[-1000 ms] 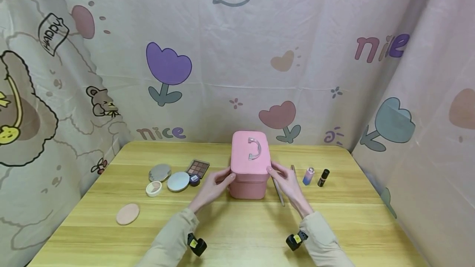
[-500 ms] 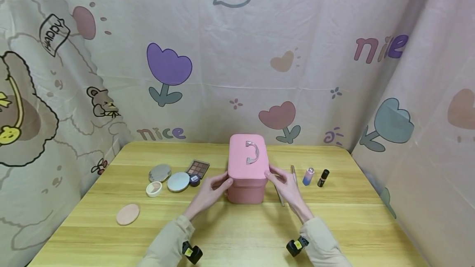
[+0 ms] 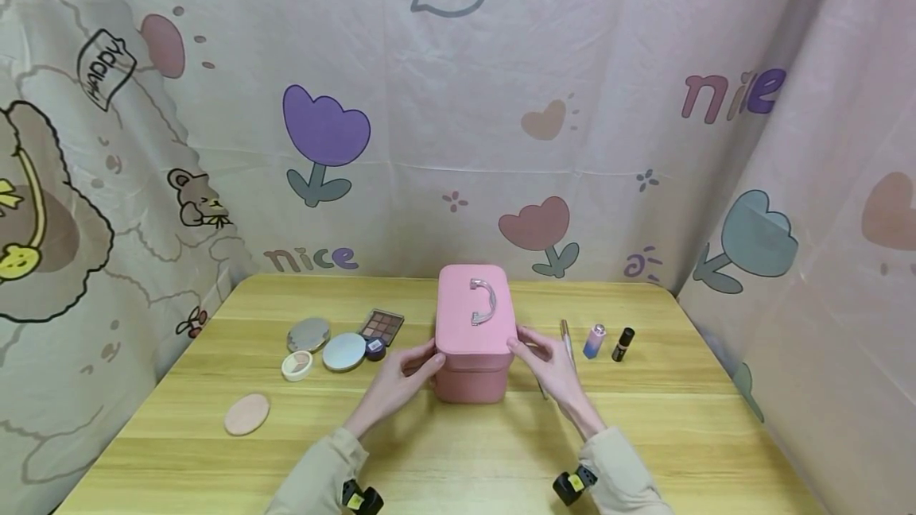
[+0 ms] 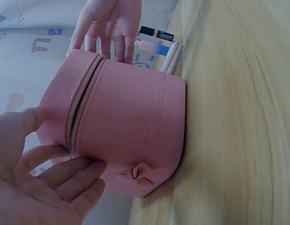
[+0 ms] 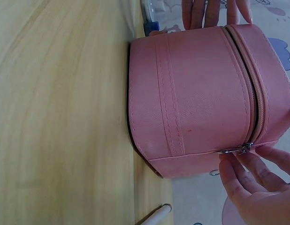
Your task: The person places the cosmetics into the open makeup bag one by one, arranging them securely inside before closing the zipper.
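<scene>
A pink cosmetic case [image 3: 472, 380] with a silver handle [image 3: 483, 302] on its lid stands upright on the wooden table. My left hand [image 3: 401, 380] holds its left side, thumb at the lid's front corner and fingers along the side. From the right, my right hand [image 3: 553, 368] grips the opposite corner the same way. The left wrist view shows a small pink bow [image 4: 135, 173] just below the left fingertips. In the right wrist view, the metal zipper pulls [image 5: 243, 148] lie right at the right fingers. The lid is down, with the zipper line running around it.
Left of the case lie a beige puff [image 3: 246, 414], round compacts [image 3: 344, 351], a small white-rimmed pan [image 3: 296, 365], a dark jar [image 3: 375, 349] and an eyeshadow palette [image 3: 382, 326]. Slim sticks [image 3: 566, 336], a pink-blue tube [image 3: 594, 341] and a black tube [image 3: 623, 344] are on the right.
Both hands have drawn the case toward the person and slightly left. The other items on the table keep their places.
</scene>
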`<state>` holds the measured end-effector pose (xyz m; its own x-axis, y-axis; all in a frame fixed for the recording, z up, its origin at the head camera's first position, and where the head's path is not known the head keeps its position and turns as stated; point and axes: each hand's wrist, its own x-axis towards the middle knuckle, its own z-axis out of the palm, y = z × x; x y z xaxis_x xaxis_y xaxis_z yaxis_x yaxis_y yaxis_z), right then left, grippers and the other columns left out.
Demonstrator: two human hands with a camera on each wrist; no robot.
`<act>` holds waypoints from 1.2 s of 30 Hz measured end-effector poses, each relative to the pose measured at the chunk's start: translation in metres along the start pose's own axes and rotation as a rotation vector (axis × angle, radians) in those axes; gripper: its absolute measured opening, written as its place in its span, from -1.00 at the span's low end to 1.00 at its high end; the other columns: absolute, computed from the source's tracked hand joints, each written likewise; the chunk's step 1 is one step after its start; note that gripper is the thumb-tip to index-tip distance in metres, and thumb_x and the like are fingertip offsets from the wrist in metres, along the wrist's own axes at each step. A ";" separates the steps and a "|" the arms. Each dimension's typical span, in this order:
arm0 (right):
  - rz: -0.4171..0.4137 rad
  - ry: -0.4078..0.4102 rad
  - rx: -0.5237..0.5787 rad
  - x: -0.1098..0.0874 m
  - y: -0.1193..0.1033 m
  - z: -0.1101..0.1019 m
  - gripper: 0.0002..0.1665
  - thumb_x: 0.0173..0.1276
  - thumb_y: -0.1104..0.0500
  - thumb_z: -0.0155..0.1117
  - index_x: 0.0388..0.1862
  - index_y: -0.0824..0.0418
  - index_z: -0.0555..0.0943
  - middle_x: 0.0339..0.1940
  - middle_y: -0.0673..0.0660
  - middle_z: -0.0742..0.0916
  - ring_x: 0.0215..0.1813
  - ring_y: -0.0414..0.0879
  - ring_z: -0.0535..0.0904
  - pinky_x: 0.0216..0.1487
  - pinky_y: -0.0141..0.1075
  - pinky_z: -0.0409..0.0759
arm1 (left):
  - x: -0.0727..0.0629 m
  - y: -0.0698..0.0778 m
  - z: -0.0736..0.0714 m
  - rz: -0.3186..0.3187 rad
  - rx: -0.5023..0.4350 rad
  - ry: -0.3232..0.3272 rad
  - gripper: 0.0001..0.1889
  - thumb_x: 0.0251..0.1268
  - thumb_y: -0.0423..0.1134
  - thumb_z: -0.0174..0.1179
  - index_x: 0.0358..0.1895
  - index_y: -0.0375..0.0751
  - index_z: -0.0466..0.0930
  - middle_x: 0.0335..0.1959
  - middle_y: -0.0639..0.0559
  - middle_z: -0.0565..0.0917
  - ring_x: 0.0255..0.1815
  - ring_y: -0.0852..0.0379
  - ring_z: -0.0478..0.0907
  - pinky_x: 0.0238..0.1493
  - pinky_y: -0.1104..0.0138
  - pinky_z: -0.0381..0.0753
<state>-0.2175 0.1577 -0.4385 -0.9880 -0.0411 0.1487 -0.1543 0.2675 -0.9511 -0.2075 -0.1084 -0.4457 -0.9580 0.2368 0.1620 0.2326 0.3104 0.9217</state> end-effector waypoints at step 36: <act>0.016 0.018 0.062 -0.012 0.000 0.001 -0.45 0.45 0.12 0.27 0.33 0.35 0.52 0.39 0.34 0.57 0.30 0.20 0.61 0.37 -0.09 0.57 | -0.014 0.008 -0.004 -0.038 0.021 0.015 -0.46 0.47 -0.06 0.18 0.38 -0.29 0.47 0.31 -0.25 0.59 0.30 -0.14 0.59 0.33 0.05 0.57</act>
<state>-0.2059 0.1573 -0.4406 -0.9903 -0.0202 0.1376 -0.1388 0.2076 -0.9683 -0.1933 -0.1133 -0.4394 -0.9684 0.2112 0.1325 0.1995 0.3380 0.9197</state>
